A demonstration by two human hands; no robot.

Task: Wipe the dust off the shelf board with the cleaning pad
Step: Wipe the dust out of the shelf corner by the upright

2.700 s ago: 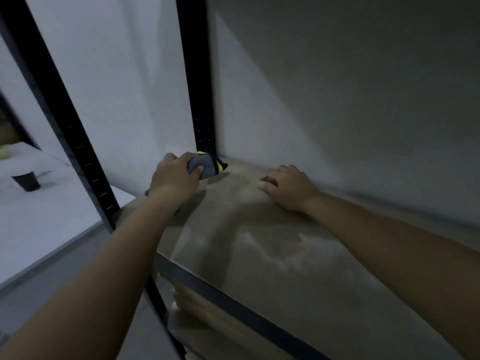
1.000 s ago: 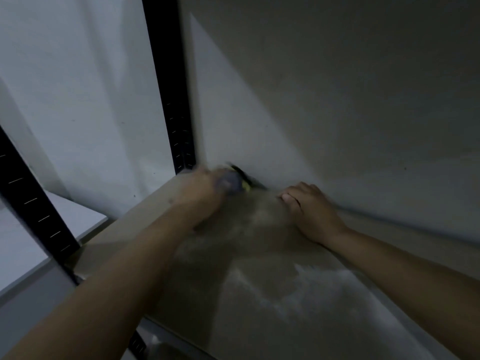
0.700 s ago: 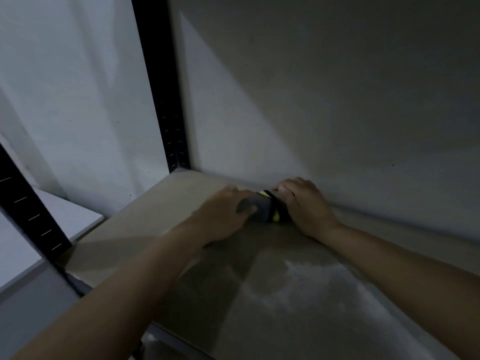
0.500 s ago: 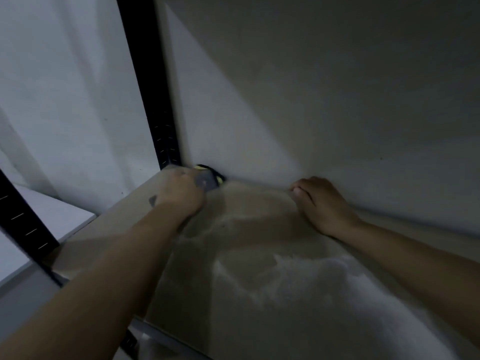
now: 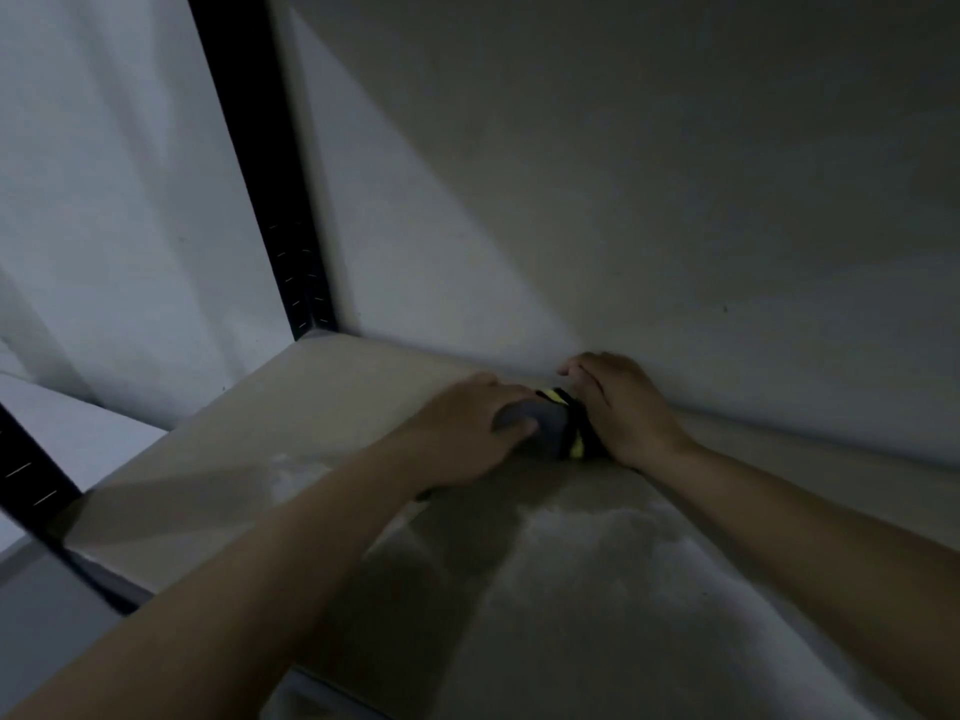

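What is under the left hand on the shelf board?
Under the left hand lies a dark grey cleaning pad with yellow stripes, pressed on the beige shelf board. The board beneath the pad is covered, so dust there cannot be judged.

The left hand presses a grey cleaning pad on the dusty shelf board, touching the right hand resting by the wall.

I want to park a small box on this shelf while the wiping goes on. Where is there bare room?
The shelf board is bare on its left part, between the black upright and the left hand. Crowded: the back middle, where the cleaning pad sits between both hands, right hand by the wall.
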